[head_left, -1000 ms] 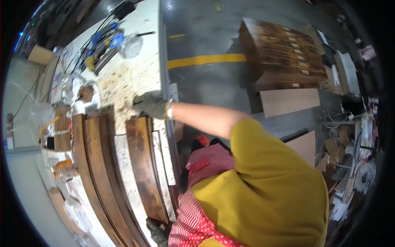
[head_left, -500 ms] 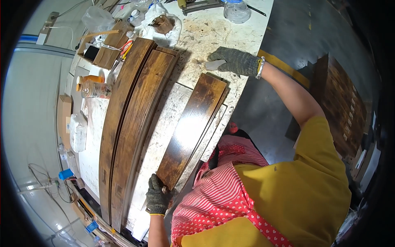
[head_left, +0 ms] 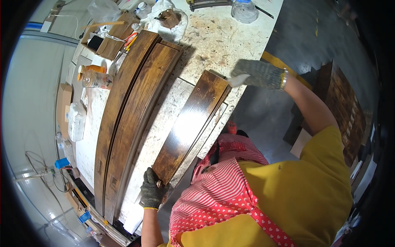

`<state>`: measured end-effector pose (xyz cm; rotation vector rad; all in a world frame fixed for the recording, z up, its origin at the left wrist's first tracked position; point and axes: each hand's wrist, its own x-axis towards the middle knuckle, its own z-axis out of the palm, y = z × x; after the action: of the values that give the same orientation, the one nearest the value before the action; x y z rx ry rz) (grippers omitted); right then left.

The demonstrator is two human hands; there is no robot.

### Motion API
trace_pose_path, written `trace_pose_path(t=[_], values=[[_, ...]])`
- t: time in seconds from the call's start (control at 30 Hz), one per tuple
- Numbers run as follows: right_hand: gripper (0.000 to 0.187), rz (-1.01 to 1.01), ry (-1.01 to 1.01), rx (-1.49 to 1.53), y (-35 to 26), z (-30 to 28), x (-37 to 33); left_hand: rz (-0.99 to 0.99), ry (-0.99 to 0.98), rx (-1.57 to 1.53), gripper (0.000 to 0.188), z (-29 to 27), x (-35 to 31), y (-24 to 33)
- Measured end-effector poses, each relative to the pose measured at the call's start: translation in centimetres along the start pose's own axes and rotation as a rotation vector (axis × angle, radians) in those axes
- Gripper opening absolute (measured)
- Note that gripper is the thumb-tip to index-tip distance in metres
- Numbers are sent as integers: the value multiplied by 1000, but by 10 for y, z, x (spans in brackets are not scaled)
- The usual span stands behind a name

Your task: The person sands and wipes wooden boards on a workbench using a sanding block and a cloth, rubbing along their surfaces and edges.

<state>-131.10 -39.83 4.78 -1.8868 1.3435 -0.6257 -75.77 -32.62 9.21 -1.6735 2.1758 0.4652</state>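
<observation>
A dark-stained wooden board [head_left: 187,127] with a glossy top and small holes near its far end lies slantwise along the front of the table. My left hand [head_left: 151,190], in a dark knit glove, is closed around the board's near end. At the far end, my right hand [head_left: 261,74], gloved alike and slightly blurred, holds a small pale flat piece [head_left: 238,80] against or right beside the corner. Its material is too unclear to tell. Two long curved wooden boards [head_left: 142,119] lie side by side to the left of the glossy board.
Plastic bottles [head_left: 96,79], a cardboard box [head_left: 111,46] with tools, and a white cloth [head_left: 175,29] with a brown cup stand along the table's left and far side. A clear jar [head_left: 244,11] sits at the far edge. Brown panels [head_left: 339,111] are stacked on the floor at right.
My right hand has moved right and slightly nearer with the pale piece, from beyond the board's far end to its right corner. My left hand stays at the near end.
</observation>
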Motion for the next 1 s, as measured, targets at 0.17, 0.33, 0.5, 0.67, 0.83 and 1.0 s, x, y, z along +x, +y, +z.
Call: trace_pose_path(t=[0.17,0.33,0.5,0.67,0.83,1.0], values=[[38,289,52,106,-5,-1,-13,-15,7,9,102,7,-1,-8],[43,98,248,0,11,17,32,-54,-24,18,106,5,1,-4],[44,-228,231,-273,32,25,72,-53,-40,15,108,4,1,-4],[35,-138,21,-146,12,3,31,-54,-22,15,106,8,-1,-8],[40,12,273,-80,-14,36,-35,-13,5,-17,102,5,-4,-6],[42,131,665,-208,-27,92,-23,-9,2,14,104,8,-3,-11]])
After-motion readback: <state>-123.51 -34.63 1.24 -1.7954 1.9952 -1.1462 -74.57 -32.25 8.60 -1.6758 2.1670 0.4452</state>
